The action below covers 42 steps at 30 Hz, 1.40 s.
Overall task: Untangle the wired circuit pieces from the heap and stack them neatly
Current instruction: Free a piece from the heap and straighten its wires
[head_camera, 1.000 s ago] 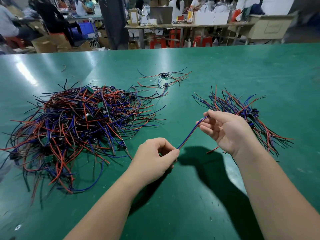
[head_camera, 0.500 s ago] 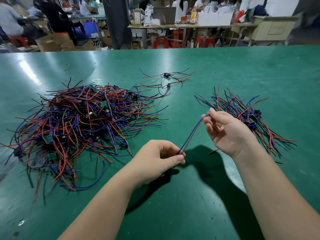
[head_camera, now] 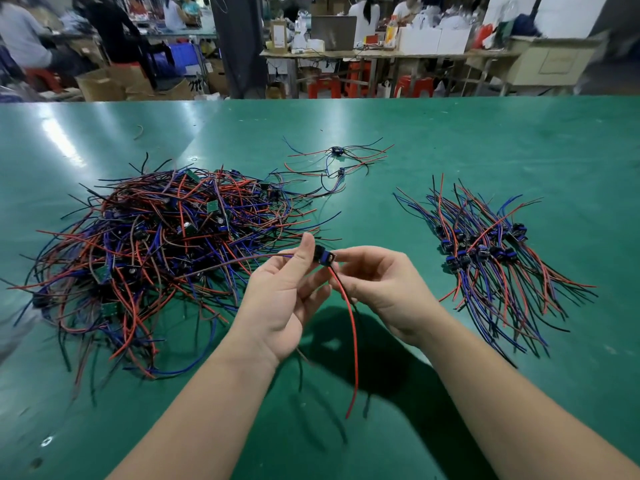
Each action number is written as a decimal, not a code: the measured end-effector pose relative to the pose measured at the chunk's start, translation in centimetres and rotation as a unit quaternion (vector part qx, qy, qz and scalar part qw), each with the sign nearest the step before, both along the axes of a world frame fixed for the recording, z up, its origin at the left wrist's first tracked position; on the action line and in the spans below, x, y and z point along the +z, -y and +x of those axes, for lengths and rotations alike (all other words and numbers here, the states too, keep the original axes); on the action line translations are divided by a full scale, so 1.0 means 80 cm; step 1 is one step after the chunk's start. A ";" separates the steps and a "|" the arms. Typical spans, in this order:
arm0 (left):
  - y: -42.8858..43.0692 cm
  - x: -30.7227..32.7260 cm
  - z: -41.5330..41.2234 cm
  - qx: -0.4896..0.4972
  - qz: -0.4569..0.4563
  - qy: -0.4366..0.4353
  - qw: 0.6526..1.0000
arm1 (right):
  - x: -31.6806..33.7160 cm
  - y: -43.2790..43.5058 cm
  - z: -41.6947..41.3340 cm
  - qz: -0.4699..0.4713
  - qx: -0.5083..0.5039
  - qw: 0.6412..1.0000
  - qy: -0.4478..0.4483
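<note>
Blue circuit piece (head_camera: 323, 258) pinched by left hand (head_camera: 281, 299), right hand (head_camera: 384, 289).

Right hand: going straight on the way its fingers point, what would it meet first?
The left hand, gripping the same small black-and-blue circuit piece just ahead of the right hand; beyond it, probably the tangled red-and-blue wire heap.

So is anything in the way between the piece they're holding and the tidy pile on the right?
Nothing visible: only green table separates the piece from the pile. One of its wires trails left over the heap, though.
</note>
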<state>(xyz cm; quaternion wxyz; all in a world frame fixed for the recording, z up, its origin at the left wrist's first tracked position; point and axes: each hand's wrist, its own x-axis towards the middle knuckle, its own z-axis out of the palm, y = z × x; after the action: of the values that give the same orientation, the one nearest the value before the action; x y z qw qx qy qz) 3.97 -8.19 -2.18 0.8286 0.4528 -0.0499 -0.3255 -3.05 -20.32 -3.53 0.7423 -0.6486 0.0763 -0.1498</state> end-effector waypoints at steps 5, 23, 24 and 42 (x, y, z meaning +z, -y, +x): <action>0.002 -0.004 0.002 0.094 -0.015 0.004 0.995 | -0.005 -0.005 0.003 0.093 0.000 0.995 0.035; 0.014 -0.011 -0.021 0.085 -0.022 0.110 0.990 | 0.011 -0.009 0.008 0.260 -0.114 0.959 0.003; 0.013 -0.011 -0.023 0.066 -0.008 0.150 0.986 | 0.013 -0.004 0.007 0.272 -0.116 0.955 0.004; -0.009 0.004 0.004 -0.243 0.154 0.049 0.957 | 0.039 0.049 -0.027 0.162 0.018 0.987 -0.013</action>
<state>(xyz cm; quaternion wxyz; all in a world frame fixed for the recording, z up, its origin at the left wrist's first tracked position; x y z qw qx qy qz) 4.30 -7.46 -1.85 0.6414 0.5646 -0.1482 -0.4978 -5.24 -24.22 -0.39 0.8390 -0.5232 0.0973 -0.1135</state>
